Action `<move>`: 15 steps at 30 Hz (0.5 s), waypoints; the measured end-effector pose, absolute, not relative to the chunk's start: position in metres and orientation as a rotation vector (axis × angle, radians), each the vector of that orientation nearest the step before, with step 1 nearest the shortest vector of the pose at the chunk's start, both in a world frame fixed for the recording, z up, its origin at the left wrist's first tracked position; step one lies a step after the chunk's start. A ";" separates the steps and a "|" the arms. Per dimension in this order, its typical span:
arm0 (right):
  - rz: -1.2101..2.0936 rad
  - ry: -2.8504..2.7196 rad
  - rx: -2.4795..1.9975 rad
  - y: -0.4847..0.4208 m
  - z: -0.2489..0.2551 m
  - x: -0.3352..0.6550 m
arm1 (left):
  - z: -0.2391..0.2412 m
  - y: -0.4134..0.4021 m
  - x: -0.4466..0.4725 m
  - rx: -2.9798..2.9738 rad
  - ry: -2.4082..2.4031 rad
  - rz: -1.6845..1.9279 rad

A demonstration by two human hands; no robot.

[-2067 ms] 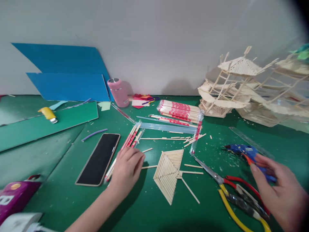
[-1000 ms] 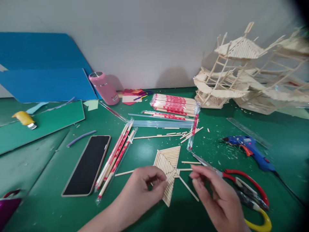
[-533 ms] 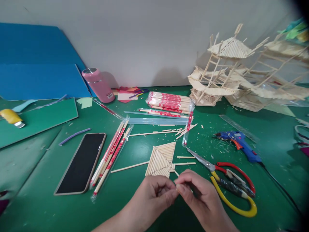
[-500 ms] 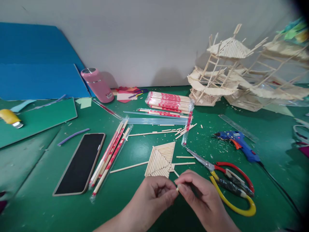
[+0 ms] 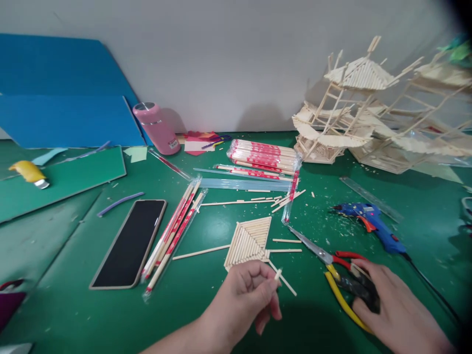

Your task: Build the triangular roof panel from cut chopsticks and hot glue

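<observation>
My left hand [image 5: 254, 297] pinches a short piece of wooden stick [image 5: 278, 274] between thumb and forefinger, its pale end sticking up. Just beyond these fingers lies a flat panel of sticks [image 5: 250, 241] glued side by side in slanting rows, its near edge partly covered by the hand. Loose sticks [image 5: 287, 251] lie at its right side. My right hand [image 5: 387, 300] is around the handles of a pair of scissors [image 5: 341, 270] with red and yellow grips and black wrapping. Its fingers lie over the red grip and the thumb is by the yellow one. The blades point away to the left.
A blue glue gun [image 5: 372, 221] and a clear ruler [image 5: 370, 199] lie at the right, below stick-built towers [image 5: 354, 108]. Wrapped chopsticks [image 5: 263, 155], a pink bottle [image 5: 157, 128], a phone [image 5: 129, 243] and a yellow cutter [image 5: 29, 173] are spread over the green table.
My right hand has left the small stick piece and moved right onto the scissors' handles. My left hand keeps the piece. The view has shifted slightly.
</observation>
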State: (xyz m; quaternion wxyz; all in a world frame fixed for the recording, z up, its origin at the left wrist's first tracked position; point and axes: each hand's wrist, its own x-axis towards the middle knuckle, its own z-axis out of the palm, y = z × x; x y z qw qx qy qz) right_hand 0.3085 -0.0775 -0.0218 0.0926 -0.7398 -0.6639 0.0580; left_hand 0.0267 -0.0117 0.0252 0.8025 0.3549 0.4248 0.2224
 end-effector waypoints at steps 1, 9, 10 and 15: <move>0.212 -1.971 -2.205 -0.075 -0.022 0.312 | 0.024 -0.012 0.028 0.737 0.896 0.504; 0.538 -1.614 -2.185 -0.082 -0.010 0.307 | 0.016 -0.008 0.026 0.707 0.846 0.617; 0.564 -1.617 -2.157 -0.083 -0.008 0.302 | 0.015 -0.008 0.025 0.717 0.834 0.621; 0.709 -1.685 -1.963 -0.082 0.007 0.270 | 0.010 -0.009 0.023 0.730 0.803 0.641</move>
